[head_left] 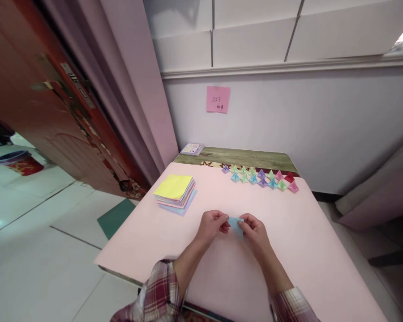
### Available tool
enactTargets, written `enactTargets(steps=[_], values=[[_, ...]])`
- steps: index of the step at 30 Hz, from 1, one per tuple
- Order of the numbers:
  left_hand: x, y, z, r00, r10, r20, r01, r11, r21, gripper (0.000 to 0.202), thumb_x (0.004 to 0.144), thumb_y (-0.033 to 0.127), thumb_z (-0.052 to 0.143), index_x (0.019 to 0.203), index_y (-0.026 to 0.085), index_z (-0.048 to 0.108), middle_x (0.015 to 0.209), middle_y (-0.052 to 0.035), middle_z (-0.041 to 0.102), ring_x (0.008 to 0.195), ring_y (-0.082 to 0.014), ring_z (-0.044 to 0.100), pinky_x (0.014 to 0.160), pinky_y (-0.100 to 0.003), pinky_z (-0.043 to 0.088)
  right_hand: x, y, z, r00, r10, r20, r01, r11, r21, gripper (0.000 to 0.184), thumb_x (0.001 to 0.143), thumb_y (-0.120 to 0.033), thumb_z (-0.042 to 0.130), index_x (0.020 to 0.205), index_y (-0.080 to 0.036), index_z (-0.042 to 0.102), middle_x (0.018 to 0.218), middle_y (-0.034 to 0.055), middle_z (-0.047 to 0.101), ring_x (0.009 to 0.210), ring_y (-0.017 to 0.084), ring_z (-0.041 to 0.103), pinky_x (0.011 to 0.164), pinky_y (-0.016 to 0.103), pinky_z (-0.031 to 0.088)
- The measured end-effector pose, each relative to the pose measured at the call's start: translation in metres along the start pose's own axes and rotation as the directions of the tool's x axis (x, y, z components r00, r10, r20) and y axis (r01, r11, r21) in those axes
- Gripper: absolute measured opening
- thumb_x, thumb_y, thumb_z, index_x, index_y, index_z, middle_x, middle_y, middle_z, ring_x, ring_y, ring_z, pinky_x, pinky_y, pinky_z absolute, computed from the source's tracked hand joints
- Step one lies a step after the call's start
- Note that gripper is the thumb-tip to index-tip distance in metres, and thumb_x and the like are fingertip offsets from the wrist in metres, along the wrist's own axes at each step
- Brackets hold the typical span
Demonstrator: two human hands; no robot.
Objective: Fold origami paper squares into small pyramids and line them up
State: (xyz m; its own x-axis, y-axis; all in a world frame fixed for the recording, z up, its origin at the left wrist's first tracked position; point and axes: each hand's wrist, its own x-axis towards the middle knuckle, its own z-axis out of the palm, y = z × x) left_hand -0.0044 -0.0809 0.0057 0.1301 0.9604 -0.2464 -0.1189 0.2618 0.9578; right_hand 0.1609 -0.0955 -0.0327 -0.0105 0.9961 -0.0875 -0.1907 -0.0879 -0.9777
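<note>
Between my two hands is a small folded piece of light blue paper (236, 226), held just above the pink tabletop. My left hand (214, 224) pinches its left edge between thumb and fingers. On the other side, my right hand (254, 229) grips the right edge the same way. Part of the paper is hidden behind the fingers. Farther back on the table stand two rows of small folded paper pieces (262, 178) in purple, green, blue, pink and red. To the left lies a stack of square coloured paper (173, 188) with a yellow sheet on top.
The pink-covered table (130, 255) meets a wall with a pink note (218, 99) on it. A small printed pad (192, 149) sits at the table's back left corner. A red door (67, 98) and a purple curtain (130, 85) stand to the left.
</note>
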Motion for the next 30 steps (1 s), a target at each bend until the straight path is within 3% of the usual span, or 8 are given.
enactTargets(steps=[5,9,12,15,22,30], values=[[0.002,0.002,-0.001,0.991,0.116,-0.066,-0.113,0.992,0.048,0.026,0.074,0.039,0.068,0.075,0.013,0.063,0.063,-0.0040,0.065,0.057,-0.0139,0.061,0.058,-0.027,0.050,0.001,-0.001,-0.007,1.000,0.000,-0.022,-0.003,0.989,-0.151,0.030,0.069,-0.047,0.071,0.067,-0.017,0.067,0.049,-0.0026,0.050,0.046,0.010,0.040,0.042,0.022,0.029],[-0.001,0.004,0.003,0.974,0.132,-0.186,-0.145,0.988,-0.057,0.025,0.074,0.039,0.067,0.080,0.015,0.062,0.073,-0.0036,0.066,0.061,-0.0123,0.060,0.063,-0.027,0.049,0.003,-0.002,-0.006,0.994,0.063,-0.090,-0.059,0.997,0.042,0.029,0.068,-0.045,0.075,0.073,-0.017,0.071,0.056,-0.0009,0.055,0.051,0.011,0.046,0.047,0.023,0.037],[-0.007,0.004,0.009,0.989,0.088,-0.119,-0.101,0.989,-0.107,0.021,0.071,0.034,0.069,0.075,0.014,0.063,0.069,-0.0021,0.063,0.056,-0.0100,0.054,0.058,-0.024,0.045,0.003,-0.004,-0.003,0.987,0.088,-0.137,-0.058,0.975,0.213,0.030,0.064,-0.042,0.080,0.077,-0.017,0.072,0.064,0.0005,0.059,0.057,0.012,0.050,0.052,0.024,0.043],[-0.011,0.006,0.015,0.996,0.063,-0.064,-0.069,0.992,-0.107,0.018,0.067,0.028,0.071,0.078,0.014,0.068,0.067,-0.0006,0.061,0.054,-0.0088,0.050,0.056,-0.024,0.041,0.002,-0.006,-0.002,0.984,0.112,-0.138,-0.070,0.959,0.274,0.029,0.064,-0.040,0.082,0.079,-0.018,0.072,0.066,-0.0001,0.060,0.058,0.012,0.051,0.053,0.024,0.045],[-0.013,0.015,0.019,0.994,0.066,-0.083,-0.072,0.995,-0.071,0.017,0.064,0.026,0.070,0.077,0.015,0.071,0.062,0.0006,0.058,0.055,-0.0095,0.047,0.058,-0.024,0.038,0.002,-0.006,-0.001,0.988,0.101,-0.113,-0.068,0.963,0.261,0.028,0.066,-0.041,0.080,0.080,-0.018,0.071,0.065,0.0005,0.059,0.058,0.013,0.051,0.052,0.025,0.045],[-0.010,0.011,0.018,0.997,0.044,-0.068,-0.050,0.995,-0.088,0.021,0.063,0.029,0.074,0.076,0.014,0.070,0.063,0.0002,0.060,0.055,-0.0092,0.047,0.059,-0.024,0.037,0.002,-0.006,0.001,0.990,0.108,-0.093,-0.079,0.958,0.275,0.026,0.067,-0.040,0.080,0.079,-0.018,0.072,0.066,-0.0007,0.058,0.058,0.011,0.050,0.053,0.023,0.043]])
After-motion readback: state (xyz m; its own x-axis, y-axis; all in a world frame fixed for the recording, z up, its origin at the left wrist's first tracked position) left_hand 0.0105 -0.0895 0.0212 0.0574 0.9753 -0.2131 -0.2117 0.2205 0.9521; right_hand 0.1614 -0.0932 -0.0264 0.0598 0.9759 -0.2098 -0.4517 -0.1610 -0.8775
